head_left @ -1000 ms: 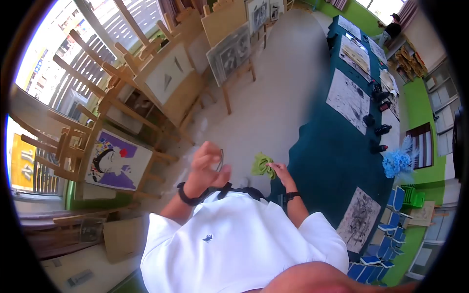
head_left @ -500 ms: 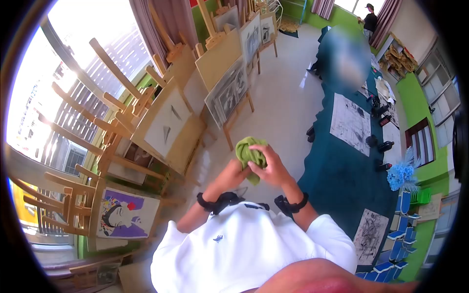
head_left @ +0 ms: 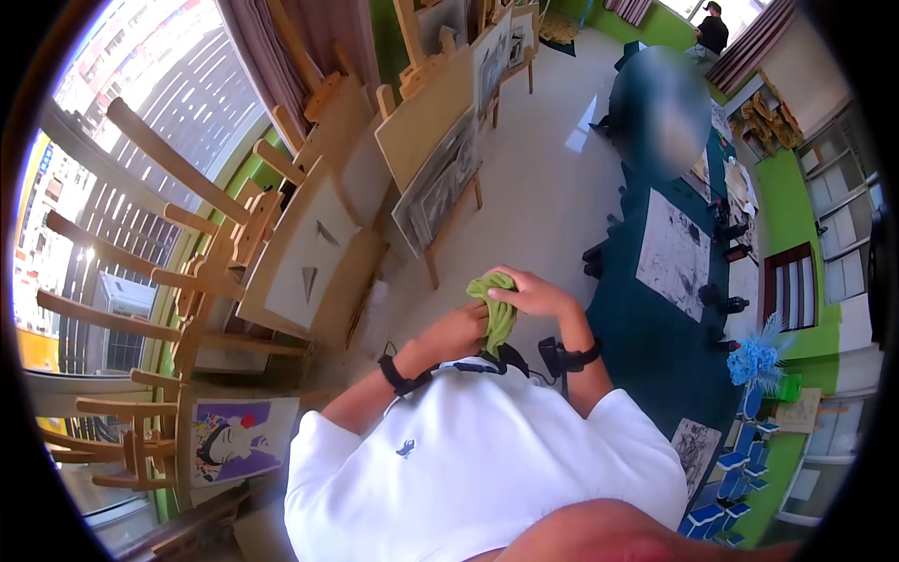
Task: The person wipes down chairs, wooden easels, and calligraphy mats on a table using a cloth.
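Note:
A green cloth [head_left: 497, 317] is bunched between my two hands, in front of my chest. My left hand [head_left: 463, 328] grips its lower left side, the fingers curled into the folds. On the upper right, my right hand [head_left: 536, 292] pinches the cloth with thumb and fingers. The cloth's lower end hangs down between the hands. Both wrists wear black bands.
Wooden easels [head_left: 192, 281] with drawing boards [head_left: 314, 253] stand close on my left by the windows. To my right runs a long table with a dark green cover [head_left: 646, 365], bearing ink paintings [head_left: 672, 251] and black bottles [head_left: 733, 305]. A person [head_left: 712, 33] is at the far end.
The cloth has gone from a compact wad to a looser, longer bunch. My right hand has shifted right and up, and my left hand has curled into the cloth. The view has shifted slightly.

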### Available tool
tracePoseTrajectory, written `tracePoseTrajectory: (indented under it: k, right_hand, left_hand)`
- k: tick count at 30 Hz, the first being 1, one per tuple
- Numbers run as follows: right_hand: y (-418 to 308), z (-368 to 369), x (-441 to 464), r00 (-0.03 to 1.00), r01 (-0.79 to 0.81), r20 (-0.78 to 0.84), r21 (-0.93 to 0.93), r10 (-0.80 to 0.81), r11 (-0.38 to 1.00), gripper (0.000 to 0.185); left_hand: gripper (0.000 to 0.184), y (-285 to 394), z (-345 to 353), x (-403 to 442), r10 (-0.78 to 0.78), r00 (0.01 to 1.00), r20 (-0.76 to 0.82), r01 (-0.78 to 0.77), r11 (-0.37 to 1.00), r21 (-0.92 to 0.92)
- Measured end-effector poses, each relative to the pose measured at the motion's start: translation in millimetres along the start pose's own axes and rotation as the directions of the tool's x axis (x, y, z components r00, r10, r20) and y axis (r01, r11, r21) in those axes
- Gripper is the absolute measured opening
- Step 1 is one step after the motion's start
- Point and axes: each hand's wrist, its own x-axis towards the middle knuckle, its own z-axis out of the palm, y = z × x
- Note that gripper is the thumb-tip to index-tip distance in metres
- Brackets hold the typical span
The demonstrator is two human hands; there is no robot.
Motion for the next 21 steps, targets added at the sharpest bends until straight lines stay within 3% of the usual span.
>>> tracePoseTrajectory:
  k: [2, 3, 4, 6, 7, 9, 10, 12, 13, 14, 15, 16, 18, 20, 21]
  right_hand:
    - [54.6, -19.5, 11.3, 0.997, 0.068, 0.023, 0.017, -0.068, 0.998, 0.033]
    - [71.6, -33.7, 24.1, 0.989, 0.140, 0.043, 0.031, -0.141, 0.990, 0.031]
    - [81.2, -46.3, 38.0, 0.989, 0.143, 0.042, 0.024, -0.144, 0.989, 0.031]
    - [96.4, -67.6, 47.0, 0.978, 0.011, 0.196, 0.322, -0.078, 0.947, 0.025]
    - [97.7, -80.9, 56.3, 0.972, 0.007, 0.223, 0.306, -0.079, 0.952, 0.025]
    - [91.9, -106.5, 83.5, 0.991, 0.137, -0.034, 0.284, -0.133, 0.949, 0.021]
    - [89.0, -123.3, 97.6, 0.988, 0.153, -0.017, 0.277, -0.154, 0.949, 0.021]
    - [82.3, -165.3, 122.7, 0.972, 0.216, -0.149, 0.277, -0.181, 0.936, 0.022]
    - [69.6, -185.7, 135.0, 0.971, 0.224, -0.143, 0.279, -0.190, 0.934, 0.022]
    - [51.8, -204.2, 147.3, 0.994, 0.111, -0.004, 0.012, -0.111, 0.994, 0.026]
    - [44.1, -215.9, 154.1, 0.994, 0.022, 0.110, -0.268, 0.007, 0.963, 0.030]
    - [50.1, -222.5, 165.4, 0.993, 0.025, 0.114, -0.265, 0.006, 0.964, 0.030]
    - [70.0, -242.2, 205.9, 0.949, 0.314, 0.098, -0.417, -0.301, 0.853, 0.036]
    - [93.0, -262.5, 244.3, 0.863, 0.427, -0.115, -0.354, -0.491, 0.832, 0.043]
    - [86.3, -278.6, 255.9, 0.890, 0.404, -0.133, -0.216, -0.437, 0.889, 0.046]
  left_hand:
    - [0.035, 1.7, -26.8, 17.8, -0.048, 0.964, -0.262, -0.012, 0.974, -0.225]
    - [0.039, -0.3, -31.2, 23.6, -0.211, 0.897, -0.388, 0.087, 0.946, -0.312]
    - [0.039, -10.6, -45.3, 32.7, -0.206, 0.896, -0.394, 0.082, 0.947, -0.309]
    - [0.045, -28.6, -62.3, 52.6, -0.283, 0.777, -0.562, 0.198, 0.958, -0.208]
    - [0.045, -37.4, -67.1, 68.5, -0.297, 0.757, -0.582, 0.210, 0.954, -0.213]
    - [0.043, -56.8, -81.3, 94.8, -0.373, 0.584, -0.721, 0.295, 0.925, -0.239]
    - [0.043, -70.5, -84.1, 108.3, -0.368, 0.567, -0.737, 0.305, 0.925, -0.227]
    - [0.041, -117.4, -80.8, 144.2, -0.703, 0.396, -0.590, 0.025, 0.651, -0.759]
    - [0.044, -149.4, -72.0, 156.6, -0.759, 0.376, -0.532, 0.032, 0.584, -0.811]
    - [0.044, -177.1, -56.4, 171.6, -0.766, 0.367, -0.527, 0.041, 0.579, -0.814]
    - [0.044, -199.1, -39.4, 189.0, -0.755, 0.395, -0.524, 0.052, 0.588, -0.807]
    - [0.045, -212.0, -33.6, 209.0, -0.734, 0.428, -0.527, 0.060, 0.605, -0.794]
    - [0.054, -216.6, -36.8, 255.2, -0.688, 0.469, -0.554, 0.015, 0.634, -0.773]
    - [0.061, -234.3, -36.5, 289.1, -0.688, 0.373, -0.622, -0.046, 0.656, -0.753]
    - [0.062, -220.9, -59.8, 302.0, -0.752, 0.391, -0.530, -0.187, 0.499, -0.846]
